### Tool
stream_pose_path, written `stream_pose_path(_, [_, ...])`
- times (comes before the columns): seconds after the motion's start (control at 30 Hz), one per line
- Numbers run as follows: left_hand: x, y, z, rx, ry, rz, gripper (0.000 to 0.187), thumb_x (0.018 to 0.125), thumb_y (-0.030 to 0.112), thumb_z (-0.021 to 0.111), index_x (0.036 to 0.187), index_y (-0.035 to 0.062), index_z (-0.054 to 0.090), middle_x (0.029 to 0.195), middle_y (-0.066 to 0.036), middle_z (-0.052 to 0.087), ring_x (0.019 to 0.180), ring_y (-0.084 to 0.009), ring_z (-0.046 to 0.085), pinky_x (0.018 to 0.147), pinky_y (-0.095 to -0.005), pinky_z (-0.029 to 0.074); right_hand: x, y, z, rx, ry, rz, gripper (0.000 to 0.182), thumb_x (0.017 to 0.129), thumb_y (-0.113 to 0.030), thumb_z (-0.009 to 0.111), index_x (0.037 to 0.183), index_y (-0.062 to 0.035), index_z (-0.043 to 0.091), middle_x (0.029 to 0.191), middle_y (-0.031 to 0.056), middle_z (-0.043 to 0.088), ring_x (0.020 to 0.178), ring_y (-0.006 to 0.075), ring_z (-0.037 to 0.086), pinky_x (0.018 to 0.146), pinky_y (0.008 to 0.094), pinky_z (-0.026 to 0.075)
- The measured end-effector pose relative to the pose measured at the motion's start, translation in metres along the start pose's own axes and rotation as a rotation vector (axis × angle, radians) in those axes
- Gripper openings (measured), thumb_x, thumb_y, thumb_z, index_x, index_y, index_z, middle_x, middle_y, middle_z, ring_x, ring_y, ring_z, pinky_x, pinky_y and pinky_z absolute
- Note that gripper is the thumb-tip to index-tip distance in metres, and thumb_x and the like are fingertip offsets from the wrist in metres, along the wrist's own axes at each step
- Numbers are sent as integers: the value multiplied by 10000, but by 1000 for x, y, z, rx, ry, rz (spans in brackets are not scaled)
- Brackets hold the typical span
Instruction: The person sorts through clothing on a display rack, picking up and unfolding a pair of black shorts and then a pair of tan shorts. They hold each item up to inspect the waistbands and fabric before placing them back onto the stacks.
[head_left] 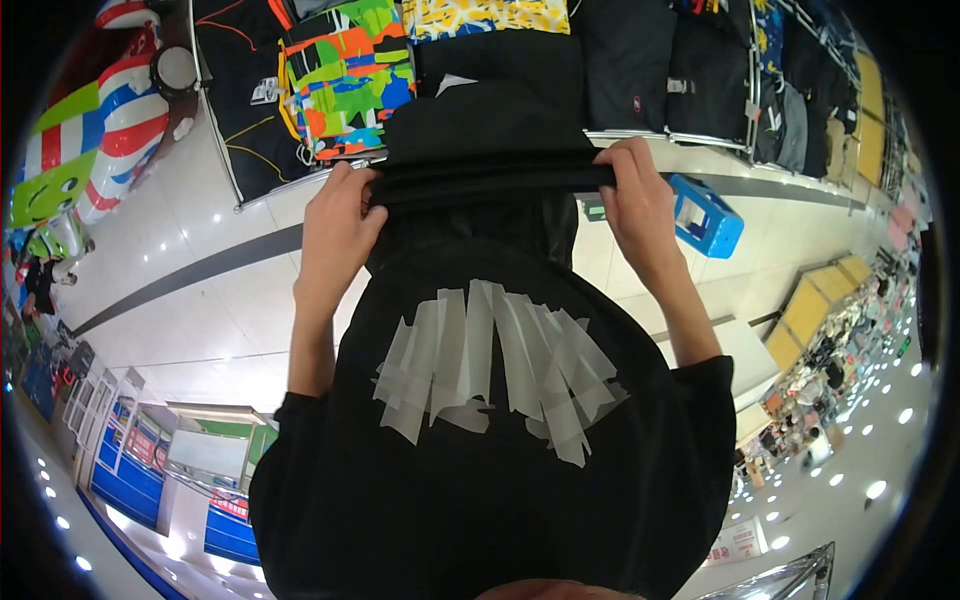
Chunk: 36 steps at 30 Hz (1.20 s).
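Observation:
A black folded garment (490, 125) is stretched between my two hands, at the edge of the clothing display. My left hand (342, 215) pinches its left end, thumb toward me and fingers curled over the cloth. At the opposite end, my right hand (638, 200) grips the rolled or folded near edge. Several layers of cloth run in horizontal folds between the hands. The garment's far part overlaps the black clothes laid out behind it, so its exact kind cannot be told.
Brightly patterned shorts (350, 75) and black clothes (630, 65) lie on the metal-edged display ahead. A blue plastic stool (708, 215) stands on the tiled floor to the right. Striped inflatable-looking figures (130, 130) are at far left. Wooden-coloured shelves (815, 305) stand right.

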<state>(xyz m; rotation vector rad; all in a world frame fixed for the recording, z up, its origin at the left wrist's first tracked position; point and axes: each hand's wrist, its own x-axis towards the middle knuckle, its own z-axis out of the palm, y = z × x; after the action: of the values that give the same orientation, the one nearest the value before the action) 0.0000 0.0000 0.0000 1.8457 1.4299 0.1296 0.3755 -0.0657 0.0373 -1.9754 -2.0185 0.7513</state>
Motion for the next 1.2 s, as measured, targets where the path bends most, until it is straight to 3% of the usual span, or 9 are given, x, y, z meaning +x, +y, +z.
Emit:
stream_pose_path(0.2, [-8, 27, 19, -290, 197, -201, 368, 866, 14, 693, 1229, -30, 740, 950, -120, 589, 801, -267, 631, 763, -385, 535, 6, 5, 38, 110, 409, 184, 155, 923, 48, 587, 1051, 2, 662, 1054, 191, 635, 989, 416, 678, 872, 466, 543])
stream_pose_path(0.3, [-6, 20, 24, -182, 227, -251, 390, 873, 7, 684, 1258, -49, 719, 990, -118, 615, 858, -235, 642, 795, -352, 535, 9, 8, 63, 217, 484, 407, 149, 949, 12, 558, 1050, 1, 668, 1055, 185, 653, 986, 397, 678, 895, 456, 527])
stream_pose_path(0.43, [3, 8, 32, -112, 154, -198, 409, 885, 47, 691, 1280, -58, 708, 998, -135, 624, 863, -265, 663, 807, -382, 551, 12, 20, 93, 256, 529, 406, 184, 959, -11, 546, 1074, 3, 689, 1037, 186, 674, 934, 362, 681, 870, 434, 520])
stream_pose_path(0.47, [6, 7, 33, -119, 132, -187, 408, 889, 61, 695, 1279, -60, 709, 994, -145, 620, 862, -282, 669, 811, -399, 556, 8, 22, 88, 366, 385, 582, 203, 983, 11, 547, 1139, 16, 677, 1055, 170, 701, 915, 268, 712, 861, 394, 558])
stream_pose_path(0.57, [13, 3, 40, -134, 67, -165, 409, 893, 78, 700, 1278, -59, 709, 1010, -158, 628, 875, -306, 680, 822, -424, 562, 4, 28, 100, 824, 562, 573, 247, 1020, 29, 555, 1243, 1, 659, 1085, 121, 744, 932, 144, 708, 796, 278, 565])
stream_pose_path(0.67, [20, -2, 50, -133, 36, -141, 411, 886, 79, 704, 1275, -55, 709, 1039, -169, 648, 892, -320, 689, 831, -431, 565, 4, 43, 110, 1133, 594, 632, 270, 1041, 37, 565, 1307, 3, 602, 1097, 100, 737, 908, 142, 710, 788, 289, 599])
stream_pose_path(0.9, [45, -47, 75, -39, 91, -47, 436, 871, 82, 711, 1286, -52, 708, 1065, -197, 679, 926, -346, 706, 864, -434, 580, 39, 48, 132, 1146, 479, 605, 253, 985, 56, 600, 1231, 9, 573, 1035, 72, 607, 848, 109, 630, 689, 302, 641])
stream_pose_path(1.1, [66, -94, 108, -369, 75, -176, 498, 857, 44, 710, 1347, -45, 696, 1093, -165, 687, 939, -274, 707, 865, -389, 587, 69, 66, 149, 1140, 413, 516, 273, 940, 66, 644, 1198, -4, 588, 959, 33, 553, 815, 80, 565, 734, 292, 611])
stream_pose_path(1.2, [69, -104, 129, -393, 82, -232, 568, 866, 22, 720, 1426, -33, 652, 1149, -136, 704, 918, -194, 704, 853, -338, 606, 90, 66, 155, 731, 391, 423, 277, 910, 83, 661, 1167, -10, 619, 984, 51, 558, 829, 107, 581, 771, 312, 570])
